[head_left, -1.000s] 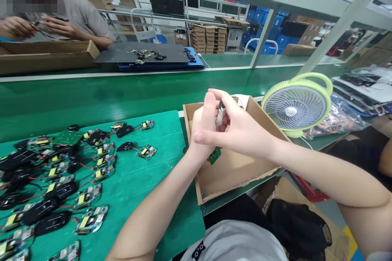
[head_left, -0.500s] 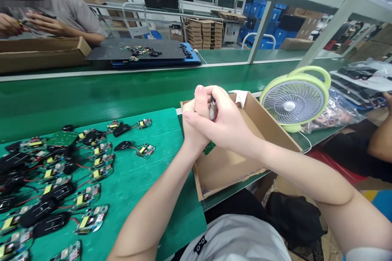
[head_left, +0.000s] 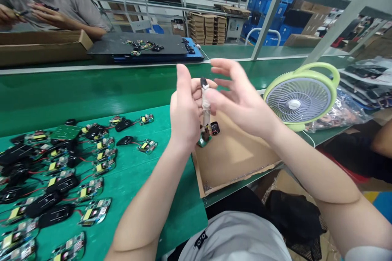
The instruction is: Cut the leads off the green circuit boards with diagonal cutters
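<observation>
My left hand point(head_left: 185, 110) is raised with its thumb up, its fingers curved behind an upright tool with a pale, tape-wrapped handle point(head_left: 206, 104) and a dark end on top. Across from it my right hand point(head_left: 241, 94) has its fingers spread; its thumb overlaps the handle, and I cannot tell whether it presses on it. Below the handle shows a small green circuit board point(head_left: 203, 142) beside a black plastic piece point(head_left: 215, 128). Whether these two hang from the hands or rest in the cardboard box point(head_left: 239, 159) beneath is unclear.
On the green mat point(head_left: 137, 179) at left lie many circuit boards wired to black housings point(head_left: 56, 215). A lime-green fan point(head_left: 298, 100) stands at right by a plastic bag point(head_left: 349, 110). Across the bench, a co-worker's hands point(head_left: 50, 14) are above another cardboard box point(head_left: 43, 47).
My clasped hands have come apart. The right hand has moved right and spread its fingers, the left has shifted slightly left, and the taped handle and black piece now show.
</observation>
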The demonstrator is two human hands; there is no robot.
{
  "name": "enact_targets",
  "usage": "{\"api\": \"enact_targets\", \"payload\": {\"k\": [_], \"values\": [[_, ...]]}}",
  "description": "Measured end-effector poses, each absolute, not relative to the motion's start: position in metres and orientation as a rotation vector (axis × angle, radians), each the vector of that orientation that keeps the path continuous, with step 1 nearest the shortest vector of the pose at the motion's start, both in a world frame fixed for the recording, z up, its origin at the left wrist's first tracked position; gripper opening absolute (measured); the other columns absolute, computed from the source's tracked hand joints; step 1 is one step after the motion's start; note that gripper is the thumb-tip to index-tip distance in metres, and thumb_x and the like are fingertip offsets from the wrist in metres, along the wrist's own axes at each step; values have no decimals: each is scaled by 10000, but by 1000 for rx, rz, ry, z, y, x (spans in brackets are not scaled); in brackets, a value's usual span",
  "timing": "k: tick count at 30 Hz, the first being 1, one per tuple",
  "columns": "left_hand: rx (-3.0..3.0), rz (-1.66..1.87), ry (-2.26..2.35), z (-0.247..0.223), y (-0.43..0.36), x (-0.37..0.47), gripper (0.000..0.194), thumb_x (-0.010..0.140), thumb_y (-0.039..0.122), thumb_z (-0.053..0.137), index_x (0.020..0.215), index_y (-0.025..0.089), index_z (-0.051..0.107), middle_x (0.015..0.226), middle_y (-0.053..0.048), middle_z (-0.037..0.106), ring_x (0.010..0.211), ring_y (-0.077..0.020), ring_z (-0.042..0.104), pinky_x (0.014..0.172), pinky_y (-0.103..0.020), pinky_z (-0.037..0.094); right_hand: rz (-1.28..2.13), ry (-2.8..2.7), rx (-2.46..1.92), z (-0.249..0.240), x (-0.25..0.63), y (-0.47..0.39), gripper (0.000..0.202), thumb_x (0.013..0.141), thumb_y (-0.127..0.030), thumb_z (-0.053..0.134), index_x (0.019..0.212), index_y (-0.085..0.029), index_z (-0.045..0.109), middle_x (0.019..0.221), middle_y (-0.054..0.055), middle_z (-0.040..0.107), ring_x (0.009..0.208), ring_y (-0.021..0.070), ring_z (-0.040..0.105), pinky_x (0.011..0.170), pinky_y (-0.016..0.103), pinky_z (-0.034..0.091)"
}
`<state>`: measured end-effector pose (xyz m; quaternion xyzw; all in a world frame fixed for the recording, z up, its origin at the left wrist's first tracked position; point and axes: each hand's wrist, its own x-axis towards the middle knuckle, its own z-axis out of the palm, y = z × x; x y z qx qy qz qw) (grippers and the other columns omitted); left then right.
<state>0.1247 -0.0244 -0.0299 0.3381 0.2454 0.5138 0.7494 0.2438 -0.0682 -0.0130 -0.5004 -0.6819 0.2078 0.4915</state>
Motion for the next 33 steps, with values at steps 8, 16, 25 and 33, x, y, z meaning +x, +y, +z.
{"api": "enact_targets", "payload": {"k": [8,16,25,33], "values": [[723,1315,572,-21,-8,101,514,999,651,314,728,231,432,623,-40,608,529,-172,522,522,-293,427,553,-2545,-1733,-67,282,-51,301,898,-227,695,1177,-158,607,1126,139,696,1067,315,665,923,421,515],[652,1326,537,-10,-14,88,611,1013,650,237,633,212,430,643,-62,605,561,-173,526,544,-304,424,461,-2740,-1646,-123,261,-20,254,863,-191,705,1100,-109,662,1109,220,692,1104,378,635,955,445,419],[481,1351,446,-5,-13,78,667,957,749,261,653,191,464,672,-60,581,512,-137,515,477,-263,423,856,-2273,-1569,-59,291,-73,430,882,-453,708,1194,-158,687,906,56,724,814,223,675,717,321,508],[385,1252,453,-11,-11,88,674,914,789,323,594,197,355,640,-55,550,497,-134,502,447,-257,414,1273,-1614,-1367,-78,299,-125,502,761,-441,845,1172,-170,746,919,60,686,860,206,635,775,313,510]]}}
